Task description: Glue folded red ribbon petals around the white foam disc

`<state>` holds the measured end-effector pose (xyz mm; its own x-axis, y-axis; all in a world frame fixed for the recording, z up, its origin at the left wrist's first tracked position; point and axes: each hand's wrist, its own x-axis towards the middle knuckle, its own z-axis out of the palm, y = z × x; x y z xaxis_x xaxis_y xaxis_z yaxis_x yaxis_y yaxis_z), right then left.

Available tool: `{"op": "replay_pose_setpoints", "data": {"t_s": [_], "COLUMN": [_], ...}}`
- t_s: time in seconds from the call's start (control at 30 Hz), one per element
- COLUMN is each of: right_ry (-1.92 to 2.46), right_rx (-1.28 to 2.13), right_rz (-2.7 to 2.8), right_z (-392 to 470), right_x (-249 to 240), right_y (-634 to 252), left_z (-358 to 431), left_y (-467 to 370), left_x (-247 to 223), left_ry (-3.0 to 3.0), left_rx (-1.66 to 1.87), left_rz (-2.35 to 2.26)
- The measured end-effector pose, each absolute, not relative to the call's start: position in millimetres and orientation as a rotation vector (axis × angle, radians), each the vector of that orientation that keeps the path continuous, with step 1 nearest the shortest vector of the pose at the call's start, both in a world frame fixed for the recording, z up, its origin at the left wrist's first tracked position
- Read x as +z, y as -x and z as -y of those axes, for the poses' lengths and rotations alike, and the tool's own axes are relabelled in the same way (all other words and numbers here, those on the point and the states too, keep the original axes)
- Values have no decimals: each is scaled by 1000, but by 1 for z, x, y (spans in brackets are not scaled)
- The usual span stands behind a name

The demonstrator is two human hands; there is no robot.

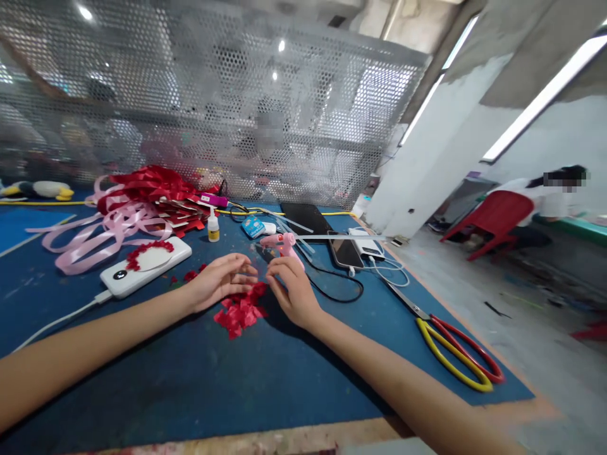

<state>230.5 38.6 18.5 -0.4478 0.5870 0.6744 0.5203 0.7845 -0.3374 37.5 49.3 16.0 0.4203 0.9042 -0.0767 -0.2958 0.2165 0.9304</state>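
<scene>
My left hand point(222, 281) hovers over a loose pile of red ribbon petals point(241, 313), fingers curved and apart, with nothing visible in it. Facing it across a small gap is my right hand point(294, 292), its fingers loosely bent and the thumb separate; I see nothing held there either. Just behind my right hand lies a pink hot glue gun point(286, 242) with a long clear glue stick out of its back. A few more red scraps point(191, 275) lie behind my left wrist. On a white power bank point(124, 279) at left rests a pale disc point(154, 258) edged with red pieces.
Pink ribbon loops point(118, 221) and red ribbon point(156, 189) heap at back left. Behind the hands are a small glue bottle point(213, 227), a phone point(345, 251) and cables. Large scissors point(446, 344) lie right. A perforated metal screen point(190, 95) stands behind; a person sits far right.
</scene>
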Motion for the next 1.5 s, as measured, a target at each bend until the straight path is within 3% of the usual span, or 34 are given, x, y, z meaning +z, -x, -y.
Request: {"op": "replay_pose_setpoints", "data": {"t_s": [0.2,0.3,0.4,0.5,0.6,0.83,0.93,1.0,1.2,1.5], "right_ry": [899,1004,1084,1065,1158,1597,1620,1530,1405,1367], "right_rx": [111,283,597,1170,1499,824,395,284,233,215], "right_rz": [2053,2121,2335,2644,2641,2289,2067,1947,1875,1721], "right_z": [-28,3,50,93,111,40,-9,-39,-92,-72], "right_x": [33,51,78,108,128,94,66,50,23,13], "right_y": [-250,-280,-318,-351,-369,-357,-330,-308,-262,-263], "left_z": [-48,-45,-43,-41,-41,-44,-45,-45,-42,-54], "left_y": [-41,-41,-39,-38,-36,-32,-32,-33,-37,-34], "left_x": [3,2,4,6,7,4,3,3,8,-1], "left_ry": [-1327,-1483,-1643,-1822,-1975,-2159,-2182,-2187,-2103,-1559], "left_rx": [938,942,995,1010,956,807,782,779,908,1117], "left_rz": [-814,-889,-1008,-1105,-1155,-1293,-1307,-1285,-1174,-1063]}}
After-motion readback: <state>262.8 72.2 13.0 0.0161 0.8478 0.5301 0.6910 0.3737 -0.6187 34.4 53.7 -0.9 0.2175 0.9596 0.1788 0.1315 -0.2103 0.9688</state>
